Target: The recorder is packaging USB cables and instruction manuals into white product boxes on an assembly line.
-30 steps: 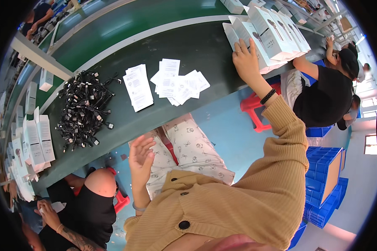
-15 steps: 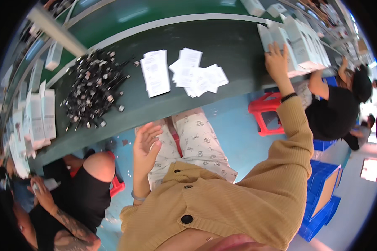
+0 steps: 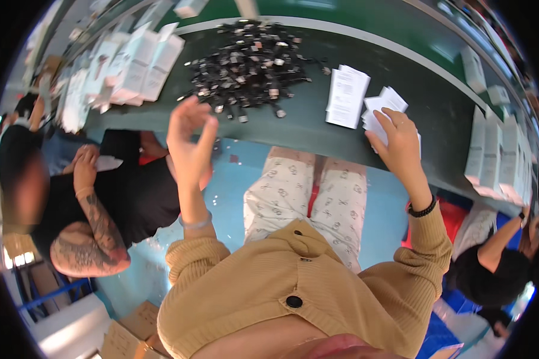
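My left hand (image 3: 191, 143) hovers at the table's near edge, its thumb apart from the bent fingers and nothing in its grasp. Just beyond it lies a heap of short black cables (image 3: 245, 66) with silver plugs. My right hand (image 3: 399, 143) is over a loose spread of white printed leaflets (image 3: 395, 99), partly covering them. Its fingers are apart; whether the fingertips touch the paper is hard to tell. Between the cables and that spread sits a neater stack of white leaflets (image 3: 346, 96).
White boxes with raised flaps stand in a row on the right (image 3: 491, 149), and another group of white boxes (image 3: 144, 66) is at the left. One seated person in black (image 3: 138, 191) is close on my left; another person (image 3: 491, 269) sits at the right. A red stool (image 3: 437, 221) is beside my right arm.
The view has swung left. My right hand has left the white boxes and come over to the loose leaflets. My left hand has risen from my lap toward the cable heap.
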{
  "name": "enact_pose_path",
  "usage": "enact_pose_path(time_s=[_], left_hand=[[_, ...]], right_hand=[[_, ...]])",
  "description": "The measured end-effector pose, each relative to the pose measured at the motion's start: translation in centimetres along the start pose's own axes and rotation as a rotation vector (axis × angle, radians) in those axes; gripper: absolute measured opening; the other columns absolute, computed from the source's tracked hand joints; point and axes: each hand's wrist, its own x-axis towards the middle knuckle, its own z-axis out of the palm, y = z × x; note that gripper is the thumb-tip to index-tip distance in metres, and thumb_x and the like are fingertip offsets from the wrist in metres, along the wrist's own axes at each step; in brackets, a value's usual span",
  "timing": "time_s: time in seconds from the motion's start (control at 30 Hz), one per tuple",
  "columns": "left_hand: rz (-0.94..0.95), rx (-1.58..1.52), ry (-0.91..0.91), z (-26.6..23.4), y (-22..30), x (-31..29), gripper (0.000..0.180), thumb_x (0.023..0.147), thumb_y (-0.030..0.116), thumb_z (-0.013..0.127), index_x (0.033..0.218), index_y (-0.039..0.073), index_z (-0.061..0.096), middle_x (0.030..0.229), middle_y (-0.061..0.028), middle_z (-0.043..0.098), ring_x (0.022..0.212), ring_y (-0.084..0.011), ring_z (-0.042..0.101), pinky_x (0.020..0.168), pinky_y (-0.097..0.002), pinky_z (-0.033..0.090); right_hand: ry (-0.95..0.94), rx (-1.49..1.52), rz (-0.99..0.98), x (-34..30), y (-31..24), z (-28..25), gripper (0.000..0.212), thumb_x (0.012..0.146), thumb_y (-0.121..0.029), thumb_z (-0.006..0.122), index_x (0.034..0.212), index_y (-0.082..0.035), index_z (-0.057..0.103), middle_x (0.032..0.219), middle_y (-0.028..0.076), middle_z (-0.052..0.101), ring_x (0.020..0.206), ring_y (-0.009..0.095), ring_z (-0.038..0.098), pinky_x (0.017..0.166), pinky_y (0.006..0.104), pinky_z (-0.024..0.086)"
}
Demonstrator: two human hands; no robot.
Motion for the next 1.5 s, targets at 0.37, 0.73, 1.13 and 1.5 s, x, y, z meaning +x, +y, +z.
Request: enact_pose_path(time_s=[0.37,0.73,1.13,1.5], left_hand=[[0.365,1.367,0.360,-11.0,-9.1,14.7,0.063,0.074,0.043,0.070,0.123,0.007,0.053,0.124,-0.0172,0.051,0.114,-0.0351,0.049,0.089,-0.0491,0.042],[-0.059,1.588,-0.007,-17.1,-13.4,23.1,0.100,0.069,0.061,0.070,0.141,0.002,0.034,0.135,-0.0243,0.047,0.123,-0.0401,0.045,0.100,-0.0427,0.039],[0.219,-0.008,-0.114,-8.1,-5.4,6.6,0.097,0.075,0.040,0.076,0.142,-0.005,0.021,0.140,-0.0245,0.036,0.123,-0.0363,0.046,0.106,-0.0468,0.035],[-0.181,-0.449,-0.737,6.9,-2.6,-9.2,0.090,0.060,0.037,0.081,0.131,-0.003,0.042,0.122,-0.0103,0.052,0.112,-0.0205,0.049,0.097,-0.0343,0.038]], right_hand=[[0.035,0.006,-0.227,2.8,-2.9,2.3,0.016,0.074,-0.009,0.067,0.087,-0.001,0.062,0.088,0.012,0.061,0.084,0.029,0.057,0.075,0.0403,0.044],[-0.012,0.136,-0.080,2.6,-2.2,4.8,0.011,0.072,-0.018,0.062,0.067,-0.008,0.060,0.076,0.007,0.057,0.078,0.026,0.057,0.067,0.0384,0.046],[0.415,0.166,0.114,2.4,-0.7,-1.1,0.007,0.080,-0.007,0.058,0.086,-0.008,0.056,0.062,0.009,0.058,0.055,0.027,0.060,0.047,0.0383,0.046],[0.529,0.779,0.533,-3.0,-3.4,-14.5,0.020,0.091,0.000,0.054,0.107,0.002,0.066,0.080,0.011,0.068,0.070,0.013,0.065,0.060,0.0218,0.050]])
